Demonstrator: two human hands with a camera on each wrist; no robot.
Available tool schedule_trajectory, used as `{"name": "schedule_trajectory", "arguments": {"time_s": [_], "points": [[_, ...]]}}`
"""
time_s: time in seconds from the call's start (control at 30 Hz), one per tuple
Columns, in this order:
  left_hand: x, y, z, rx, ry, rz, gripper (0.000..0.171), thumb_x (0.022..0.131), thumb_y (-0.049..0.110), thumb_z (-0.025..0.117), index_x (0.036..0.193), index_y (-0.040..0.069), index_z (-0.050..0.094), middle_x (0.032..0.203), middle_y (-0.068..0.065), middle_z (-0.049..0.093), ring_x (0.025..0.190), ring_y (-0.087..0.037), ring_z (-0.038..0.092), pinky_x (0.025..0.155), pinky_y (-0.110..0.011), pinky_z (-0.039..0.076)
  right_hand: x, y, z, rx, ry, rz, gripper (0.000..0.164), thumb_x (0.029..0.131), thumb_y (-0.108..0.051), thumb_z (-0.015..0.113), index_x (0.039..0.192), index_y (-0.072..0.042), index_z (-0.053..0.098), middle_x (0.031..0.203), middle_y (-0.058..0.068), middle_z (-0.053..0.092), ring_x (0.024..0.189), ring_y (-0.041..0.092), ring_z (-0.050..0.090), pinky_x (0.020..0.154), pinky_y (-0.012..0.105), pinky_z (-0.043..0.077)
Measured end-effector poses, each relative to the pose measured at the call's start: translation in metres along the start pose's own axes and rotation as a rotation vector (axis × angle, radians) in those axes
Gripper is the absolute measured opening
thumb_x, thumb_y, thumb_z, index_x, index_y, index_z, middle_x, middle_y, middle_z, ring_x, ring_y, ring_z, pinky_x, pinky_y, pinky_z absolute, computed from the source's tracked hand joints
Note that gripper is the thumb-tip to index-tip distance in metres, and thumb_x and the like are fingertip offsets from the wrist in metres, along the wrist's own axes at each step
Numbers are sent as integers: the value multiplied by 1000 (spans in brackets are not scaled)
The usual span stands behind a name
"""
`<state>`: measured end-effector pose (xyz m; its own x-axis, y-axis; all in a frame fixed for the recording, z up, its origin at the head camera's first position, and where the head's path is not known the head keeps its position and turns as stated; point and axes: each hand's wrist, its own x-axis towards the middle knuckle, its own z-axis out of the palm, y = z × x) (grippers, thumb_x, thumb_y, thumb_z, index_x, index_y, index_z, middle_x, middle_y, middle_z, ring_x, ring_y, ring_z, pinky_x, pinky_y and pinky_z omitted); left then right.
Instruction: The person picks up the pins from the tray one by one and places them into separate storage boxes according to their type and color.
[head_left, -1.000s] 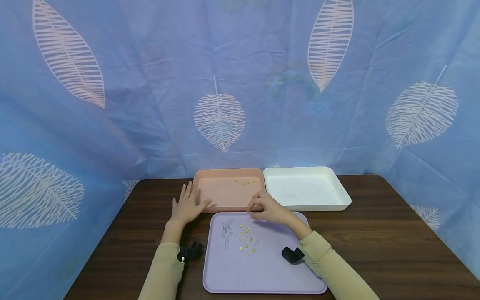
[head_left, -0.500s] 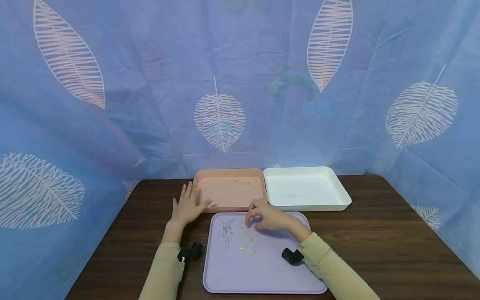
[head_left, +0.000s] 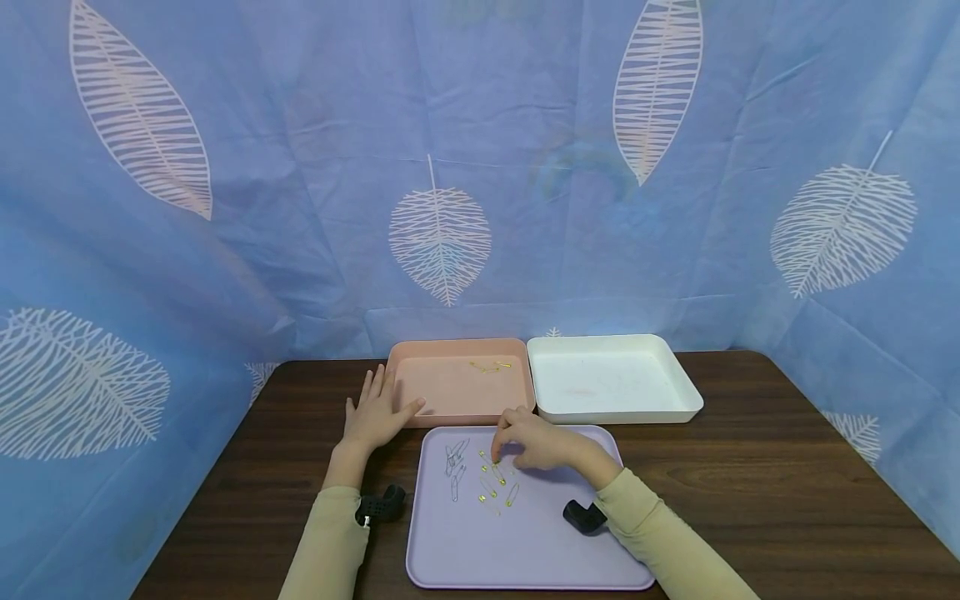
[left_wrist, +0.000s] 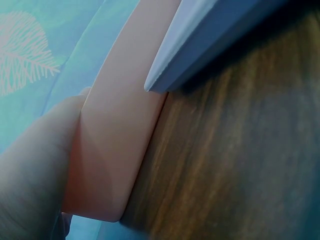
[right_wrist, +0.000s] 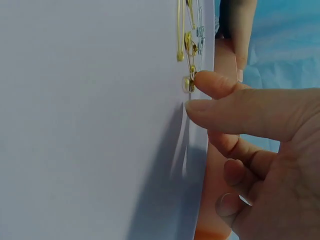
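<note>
Gold safety pins [head_left: 512, 494] lie loosely in the middle of the lilac tray [head_left: 555, 550], with silver safety pins [head_left: 454, 483] in a cluster to their left. My right hand [head_left: 536, 439] is over the tray's far part. In the right wrist view, its index fingertip is at a gold safety pin [right_wrist: 187, 84], the thumb tip a little apart from it and the other fingers curled. My left hand [head_left: 372, 421] rests at the left front corner of the pink tray [head_left: 450, 396], fingers spread, thumb over the near rim.
A few gold safety pins [head_left: 483, 367] lie in the pink tray's far right part. A white tray [head_left: 611, 379] stands beside it on the right. All trays are on a dark wooden table [head_left: 750, 467], with a blue leaf-print cloth [head_left: 525, 250] behind.
My right hand has come down and nearer from the pink tray's front edge to the gold safety pins in the lilac tray. The left hand has stayed in place.
</note>
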<state>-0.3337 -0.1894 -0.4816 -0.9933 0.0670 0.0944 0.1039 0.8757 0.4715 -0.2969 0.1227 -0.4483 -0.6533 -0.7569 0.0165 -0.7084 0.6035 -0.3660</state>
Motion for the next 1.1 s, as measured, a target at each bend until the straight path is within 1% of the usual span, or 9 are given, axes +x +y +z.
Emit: {"name": "schedule_trajectory", "arguments": {"time_s": [0.2, 0.37, 0.6, 0.77, 0.83, 0.97, 1.1], "points": [[0, -1, 1, 2, -6, -3, 104, 85, 78, 44, 159, 15, 7, 166, -13, 3, 153, -35, -2, 110, -77, 4, -1, -2, 0, -32, 3, 16, 22, 75, -4, 75, 84, -24, 70, 100, -7, 54, 91, 10, 40, 79, 25, 37], [0, -1, 1, 4, -6, -4, 104, 85, 78, 44, 159, 14, 7, 166, -13, 3, 153, -35, -2, 110, -77, 4, -2, -3, 1, -63, 12, 49, 18, 74, -9, 78, 75, -22, 66, 94, -8, 51, 88, 9, 39, 77, 25, 37], [1, -1, 0, 1, -10, -3, 104, 85, 77, 46, 159, 14, 7, 166, -14, 3, 153, -36, -1, 110, -77, 4, -4, -5, -1, -97, 23, 73, 23, 75, -12, 79, 65, -22, 61, 90, -9, 48, 85, 8, 39, 74, 22, 36], [0, -1, 0, 3, -11, -7, 103, 86, 75, 47, 158, 13, 8, 165, -15, 4, 153, -37, 0, 109, -77, 5, -4, -6, -2, -101, 13, 74, 23, 72, -9, 75, 63, -21, 57, 90, -9, 49, 84, 8, 38, 73, 21, 34], [-1, -1, 0, 6, -9, -13, 103, 86, 75, 47, 158, 13, 8, 165, -14, 4, 153, -36, 0, 110, -77, 5, -5, -6, -2, -104, 14, 56, 23, 70, -8, 74, 62, -20, 57, 89, -8, 49, 83, 9, 37, 72, 22, 34], [-1, 0, 0, 11, -2, -12, 102, 86, 75, 47, 159, 14, 8, 165, -14, 5, 153, -36, 0, 110, -76, 5, -6, -7, -3, -105, 16, 54, 23, 69, -7, 73, 62, -20, 56, 88, -8, 49, 83, 9, 37, 73, 22, 35], [-1, 0, 0, 10, 2, -10, 102, 86, 75, 47, 158, 14, 9, 165, -14, 6, 153, -35, 0, 110, -76, 5, -6, -7, -6, -108, 34, 63, 22, 70, -7, 73, 63, -20, 57, 89, -7, 49, 83, 9, 38, 73, 22, 36]]}}
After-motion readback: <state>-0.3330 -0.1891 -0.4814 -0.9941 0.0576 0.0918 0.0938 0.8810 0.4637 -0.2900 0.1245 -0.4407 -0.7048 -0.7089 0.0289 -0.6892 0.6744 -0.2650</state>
